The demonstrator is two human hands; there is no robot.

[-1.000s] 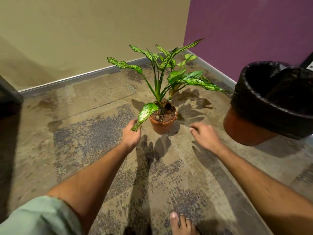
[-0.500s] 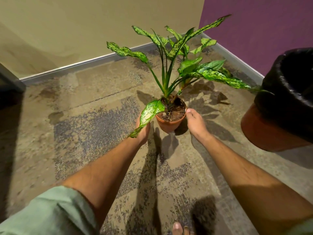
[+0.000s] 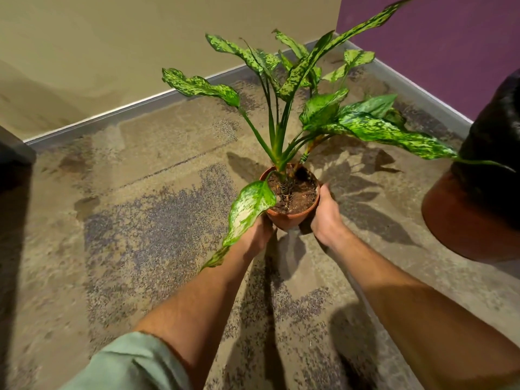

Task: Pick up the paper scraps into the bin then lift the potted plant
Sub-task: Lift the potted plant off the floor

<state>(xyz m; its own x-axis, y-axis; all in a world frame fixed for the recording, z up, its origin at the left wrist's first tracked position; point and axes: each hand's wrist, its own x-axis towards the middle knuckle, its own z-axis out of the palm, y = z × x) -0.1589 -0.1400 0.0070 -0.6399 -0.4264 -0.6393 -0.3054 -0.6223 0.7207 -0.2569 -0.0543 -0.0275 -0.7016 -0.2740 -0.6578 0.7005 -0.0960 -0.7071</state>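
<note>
I am looking down at the potted plant [image 3: 291, 202], and I am taking its terracotta pot as my landmark. My left hand [image 3: 254, 235] is pressing against the pot's near-left side, partly hidden under a drooping speckled leaf [image 3: 247, 209] that is hanging over the wrist. My right hand [image 3: 326, 213] is cupping the pot's right side, thumb lying along the rim and fingers wrapping round the far wall. Both hands are clasping the pot between them. I cannot tell whether the pot's base is resting on the carpet [image 3: 146, 220] or just clear of it, since the hands and shadow are covering the bottom edge. Dark soil is filling the pot, and long mottled green leaves are fanning up and out from it toward the corner where the beige wall [image 3: 140, 46] is meeting the purple wall [image 3: 450, 52]. To the pot's right, well apart, the bin [image 3: 464, 226] is standing with a black liner [image 3: 495, 136] draped over its rim; one long leaf is reaching toward that liner. A pale green sleeve [image 3: 132, 364] is covering my left upper arm, nearer than the pot.
</note>
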